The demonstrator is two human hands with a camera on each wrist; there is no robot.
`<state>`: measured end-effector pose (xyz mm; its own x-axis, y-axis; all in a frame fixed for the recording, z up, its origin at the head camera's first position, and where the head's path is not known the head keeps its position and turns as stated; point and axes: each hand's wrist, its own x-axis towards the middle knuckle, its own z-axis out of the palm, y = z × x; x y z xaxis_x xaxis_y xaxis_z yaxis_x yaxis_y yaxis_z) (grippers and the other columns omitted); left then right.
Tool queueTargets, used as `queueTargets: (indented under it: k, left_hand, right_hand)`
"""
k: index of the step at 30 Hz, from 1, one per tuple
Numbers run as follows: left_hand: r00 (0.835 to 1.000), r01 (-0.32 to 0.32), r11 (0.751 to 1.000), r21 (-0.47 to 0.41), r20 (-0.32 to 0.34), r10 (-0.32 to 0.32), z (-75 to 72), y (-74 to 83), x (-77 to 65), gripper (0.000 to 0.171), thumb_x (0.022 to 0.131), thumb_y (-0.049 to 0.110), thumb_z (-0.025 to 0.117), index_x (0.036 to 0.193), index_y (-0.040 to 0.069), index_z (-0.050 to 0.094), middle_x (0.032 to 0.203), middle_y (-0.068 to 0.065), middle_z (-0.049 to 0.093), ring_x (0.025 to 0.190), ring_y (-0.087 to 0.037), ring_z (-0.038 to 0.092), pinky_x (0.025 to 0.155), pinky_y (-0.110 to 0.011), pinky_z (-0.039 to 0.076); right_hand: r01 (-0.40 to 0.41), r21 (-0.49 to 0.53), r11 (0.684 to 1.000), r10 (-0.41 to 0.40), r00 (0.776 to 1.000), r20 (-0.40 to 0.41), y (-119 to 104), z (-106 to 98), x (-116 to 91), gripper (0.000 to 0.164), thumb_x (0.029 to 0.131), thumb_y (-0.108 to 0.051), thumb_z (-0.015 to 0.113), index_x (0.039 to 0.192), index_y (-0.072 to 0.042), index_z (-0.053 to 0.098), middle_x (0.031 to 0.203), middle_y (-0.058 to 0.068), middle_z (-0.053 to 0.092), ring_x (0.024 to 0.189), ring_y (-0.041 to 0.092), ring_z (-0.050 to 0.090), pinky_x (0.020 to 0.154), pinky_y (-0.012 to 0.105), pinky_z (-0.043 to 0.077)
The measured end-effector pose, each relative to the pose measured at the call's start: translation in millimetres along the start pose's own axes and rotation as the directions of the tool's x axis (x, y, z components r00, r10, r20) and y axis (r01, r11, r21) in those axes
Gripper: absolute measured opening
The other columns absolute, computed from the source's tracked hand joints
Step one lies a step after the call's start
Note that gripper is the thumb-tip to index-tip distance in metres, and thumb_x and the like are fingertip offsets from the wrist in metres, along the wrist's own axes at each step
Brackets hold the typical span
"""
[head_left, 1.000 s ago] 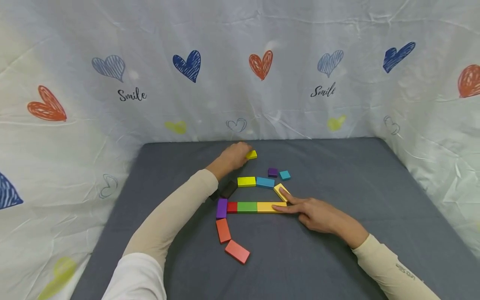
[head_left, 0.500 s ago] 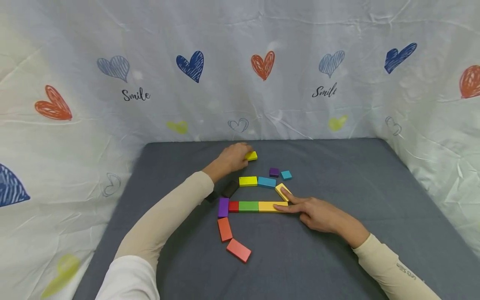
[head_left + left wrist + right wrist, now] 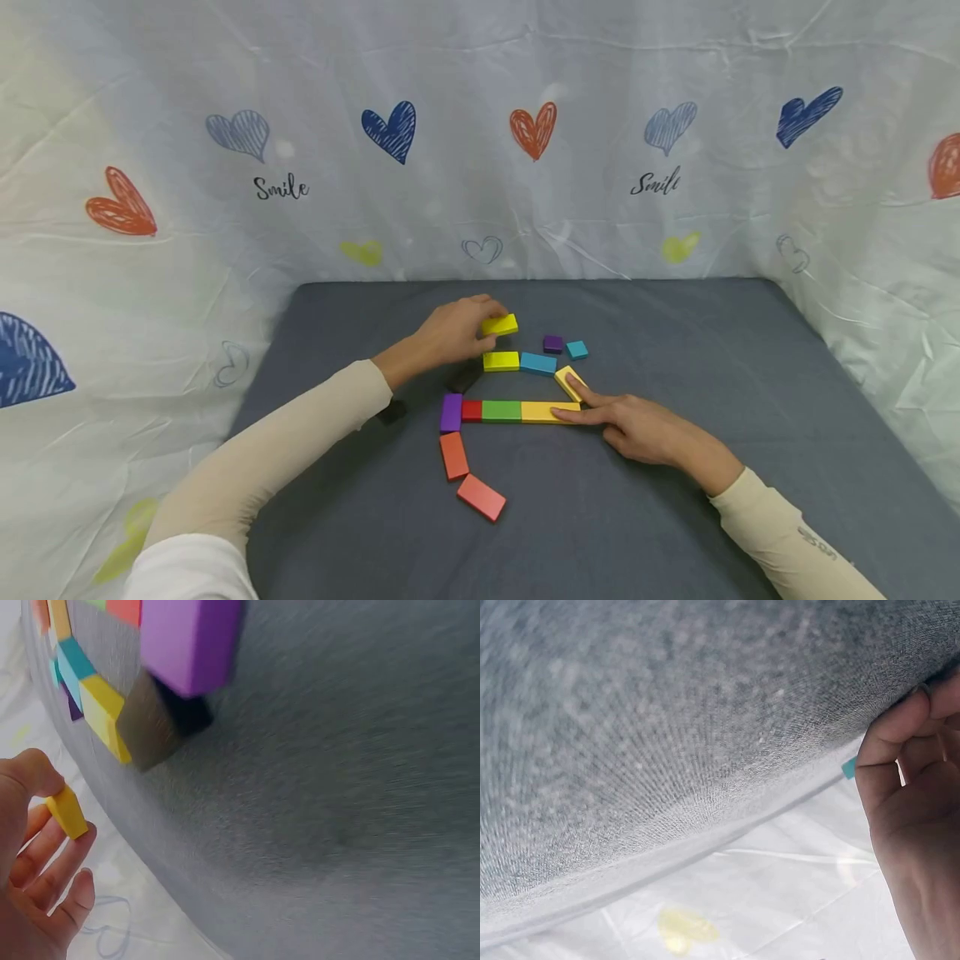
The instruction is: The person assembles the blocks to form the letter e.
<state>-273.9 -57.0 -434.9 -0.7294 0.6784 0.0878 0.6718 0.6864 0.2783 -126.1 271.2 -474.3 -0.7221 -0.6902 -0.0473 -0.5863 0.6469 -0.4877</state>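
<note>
My left hand (image 3: 453, 332) pinches a small yellow block (image 3: 69, 814) between thumb and fingers, behind the arc of blocks. Closest to it lies another yellow block (image 3: 501, 362), with a blue block (image 3: 538, 363) on its right and a black block (image 3: 467, 375) partly hidden on its left. Two extended fingers of my right hand (image 3: 633, 425) press on blocks: one on a tilted pale yellow block (image 3: 566, 377), the other on a long yellow block (image 3: 536, 412). That block ends a straight row with a green block (image 3: 501, 411), a red block (image 3: 472, 410) and a purple block (image 3: 452, 413).
Behind the arc lie a dark purple block (image 3: 552, 343) and a teal block (image 3: 577, 350). An orange block (image 3: 453, 456) and a pink block (image 3: 482, 497) curve toward the front. Beside my left sleeve shows a dark block (image 3: 392, 411). A heart-printed curtain (image 3: 450, 192) borders the grey table (image 3: 637, 533).
My left hand has drawn back toward me with the yellow block, from the far edge to just behind the arc. My right hand keeps its place on the blocks.
</note>
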Motion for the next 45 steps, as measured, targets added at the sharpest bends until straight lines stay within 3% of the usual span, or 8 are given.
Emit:
queueTargets:
  k: [6,10,15,21,24,31,37,45]
  left_hand:
    - [0.997,-0.067,0.997,-0.044,-0.031,0.066,-3.7,10.0,-31.1,0.043,0.098,0.024,0.069,0.141,0.018,0.066,0.130,0.004,0.065,0.102,-0.016,0.065,0.080,-0.030,0.055]
    - [0.993,-0.114,0.990,-0.078,-0.033,0.112,-5.8,21.9,-52.5,0.042,0.098,0.026,0.068,0.140,0.020,0.067,0.123,0.006,0.065,0.095,-0.017,0.065,0.074,-0.027,0.053]
    - [0.988,-0.156,0.982,-0.105,-0.015,0.155,-4.7,39.7,-75.1,0.041,0.099,0.028,0.068,0.140,0.022,0.067,0.122,0.008,0.064,0.090,-0.015,0.064,0.073,-0.025,0.052]
    - [0.983,-0.179,0.973,-0.147,0.016,0.184,0.1,59.2,-96.5,0.042,0.098,0.028,0.069,0.140,0.025,0.067,0.129,0.010,0.065,0.096,-0.012,0.061,0.076,-0.024,0.052]
    - [0.978,-0.200,0.965,-0.173,0.024,0.207,2.9,67.4,-106.0,0.041,0.098,0.027,0.071,0.139,0.024,0.068,0.127,0.010,0.065,0.095,-0.013,0.063,0.076,-0.021,0.052]
    - [0.968,-0.213,0.953,-0.217,0.082,0.235,10.5,85.6,-122.4,0.044,0.097,0.027,0.072,0.140,0.023,0.068,0.126,0.010,0.065,0.101,-0.007,0.060,0.083,-0.016,0.051]
    - [0.949,-0.275,0.926,-0.259,0.082,0.305,22.1,98.9,-134.2,0.037,0.097,0.028,0.076,0.133,0.023,0.072,0.113,0.014,0.065,0.091,-0.004,0.061,0.076,-0.009,0.046]
    - [0.925,-0.325,0.891,-0.316,0.089,0.369,38.0,105.7,-144.7,0.036,0.097,0.029,0.076,0.131,0.022,0.072,0.109,0.014,0.066,0.087,0.000,0.059,0.078,-0.008,0.044]
  right_hand:
    - [0.003,0.013,1.000,-0.003,1.000,-0.001,1.9,0.7,1.1,0.085,0.093,0.017,0.053,0.158,-0.038,0.051,0.173,0.009,0.026,0.113,0.031,0.069,0.053,0.021,0.033]
    - [0.002,0.018,1.000,-0.002,1.000,0.009,1.1,1.2,1.2,0.085,0.094,0.016,0.053,0.158,-0.038,0.050,0.173,0.010,0.025,0.086,0.019,0.067,0.052,0.021,0.030]
    - [-0.001,0.013,1.000,0.001,1.000,0.013,-1.1,-0.2,0.8,0.084,0.094,0.016,0.053,0.158,-0.038,0.051,0.173,0.010,0.026,0.060,0.005,0.043,0.052,0.020,0.031]
    - [0.006,-0.001,1.000,-0.006,1.000,0.008,-0.9,-0.6,1.0,0.084,0.094,0.016,0.054,0.158,-0.038,0.050,0.173,0.010,0.027,0.058,0.003,0.037,0.052,0.020,0.033]
    - [-0.001,0.016,1.000,0.000,1.000,0.014,-1.1,-0.8,1.3,0.085,0.093,0.017,0.054,0.158,-0.038,0.050,0.173,0.010,0.026,0.061,0.005,0.043,0.052,0.021,0.033]
    - [-0.010,0.012,1.000,0.009,1.000,0.019,-0.3,-0.1,1.4,0.085,0.094,0.016,0.054,0.159,-0.038,0.049,0.174,0.009,0.025,0.057,0.003,0.034,0.051,0.020,0.030]
    - [-0.002,0.006,1.000,0.002,1.000,0.009,-1.5,0.0,0.5,0.084,0.094,0.015,0.055,0.159,-0.037,0.050,0.173,0.010,0.026,0.082,0.013,0.061,0.055,0.021,0.036]
    - [0.022,0.005,1.000,-0.022,1.000,-0.007,-0.7,0.5,1.3,0.084,0.093,0.017,0.055,0.159,-0.036,0.050,0.172,0.013,0.027,0.108,0.024,0.067,0.064,0.022,0.042]
